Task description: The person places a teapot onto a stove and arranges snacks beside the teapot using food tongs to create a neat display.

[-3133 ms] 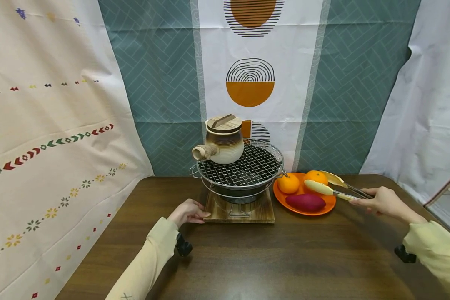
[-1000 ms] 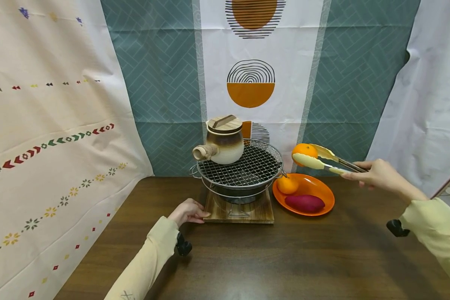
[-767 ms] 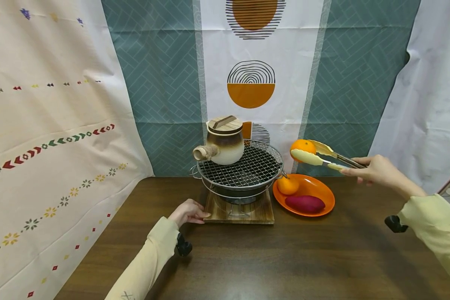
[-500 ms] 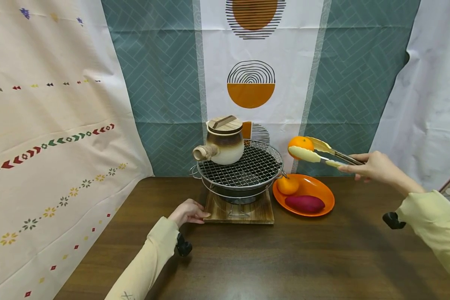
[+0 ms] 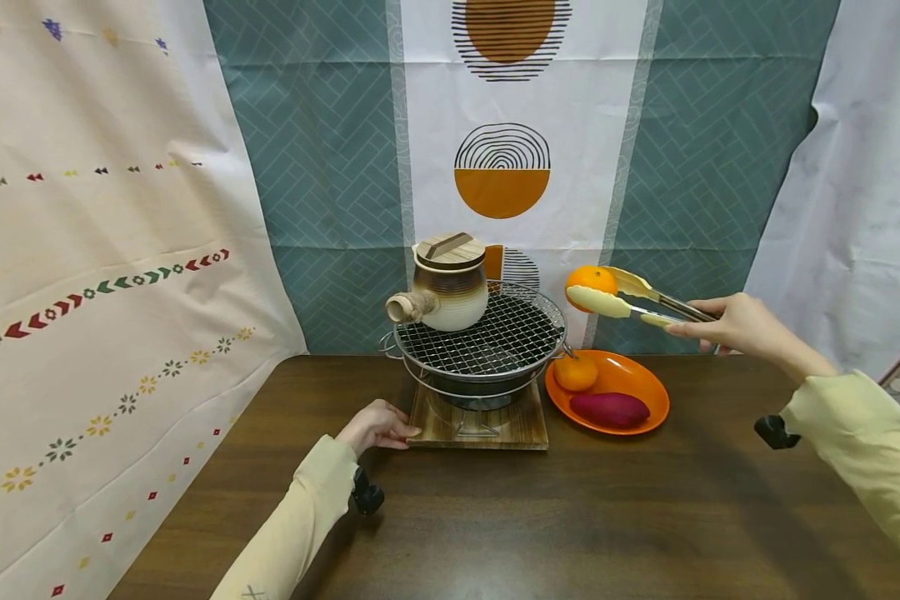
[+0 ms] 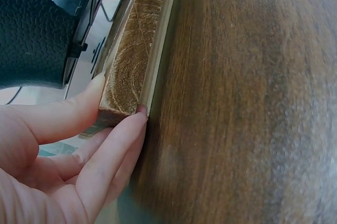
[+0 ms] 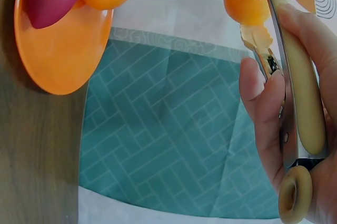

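On the brown wood-grain tabletop (image 5: pixel 570 517): one oval orange plate (image 5: pixel 651 392) near the far edge, bearing one elongated magenta tuber (image 5: pixel 610 409) and one round orange citrus fruit (image 5: pixel 575 373). A second citrus fruit (image 5: pixel 590 278), for a total of two, between the ends of one pair of metal tongs with cream tips (image 5: pixel 607 302). Farther toward the tabletop's left edge: one square wooden board (image 5: pixel 521 429), one round metal grill with a wire-mesh top (image 5: pixel 498 348), one brown-and-cream ribbed pot with a side handle (image 5: pixel 457 304), one round wooden lid (image 5: pixel 452 249). One left hand (image 5: pixel 378 423) and one right hand (image 5: pixel 742 323), two in all.
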### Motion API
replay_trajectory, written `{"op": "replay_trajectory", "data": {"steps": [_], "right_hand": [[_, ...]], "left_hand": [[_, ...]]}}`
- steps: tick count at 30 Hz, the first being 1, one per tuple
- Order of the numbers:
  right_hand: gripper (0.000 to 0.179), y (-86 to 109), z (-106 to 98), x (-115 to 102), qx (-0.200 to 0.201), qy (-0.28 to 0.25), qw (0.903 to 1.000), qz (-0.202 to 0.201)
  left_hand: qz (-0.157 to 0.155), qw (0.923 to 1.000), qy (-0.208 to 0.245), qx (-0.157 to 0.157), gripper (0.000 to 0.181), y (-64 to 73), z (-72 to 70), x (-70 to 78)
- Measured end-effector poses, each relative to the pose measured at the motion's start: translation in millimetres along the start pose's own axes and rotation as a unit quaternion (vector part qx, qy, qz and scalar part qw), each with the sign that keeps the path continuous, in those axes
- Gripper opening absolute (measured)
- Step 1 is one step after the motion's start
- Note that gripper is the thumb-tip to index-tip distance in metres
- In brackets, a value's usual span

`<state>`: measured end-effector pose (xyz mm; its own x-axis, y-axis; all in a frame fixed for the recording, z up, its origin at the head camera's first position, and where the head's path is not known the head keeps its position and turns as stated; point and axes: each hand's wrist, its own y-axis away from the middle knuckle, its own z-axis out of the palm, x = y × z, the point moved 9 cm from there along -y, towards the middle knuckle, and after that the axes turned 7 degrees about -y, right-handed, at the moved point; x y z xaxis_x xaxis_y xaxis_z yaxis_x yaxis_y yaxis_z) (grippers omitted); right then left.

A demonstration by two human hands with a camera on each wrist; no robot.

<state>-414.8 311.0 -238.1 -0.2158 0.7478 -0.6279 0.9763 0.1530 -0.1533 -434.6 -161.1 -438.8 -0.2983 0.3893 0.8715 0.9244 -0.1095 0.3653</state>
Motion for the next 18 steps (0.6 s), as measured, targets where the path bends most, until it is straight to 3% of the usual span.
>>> {"op": "replay_trajectory", "data": {"steps": [18], "right_hand": [[0.081, -15.1, 10, -33, -0.023, -0.003, 0.9995, -0.023]], "left_hand": [[0.007, 0.9999, 0.0, -0.008, 0.047, -0.9, 0.7, -0.1]]}}
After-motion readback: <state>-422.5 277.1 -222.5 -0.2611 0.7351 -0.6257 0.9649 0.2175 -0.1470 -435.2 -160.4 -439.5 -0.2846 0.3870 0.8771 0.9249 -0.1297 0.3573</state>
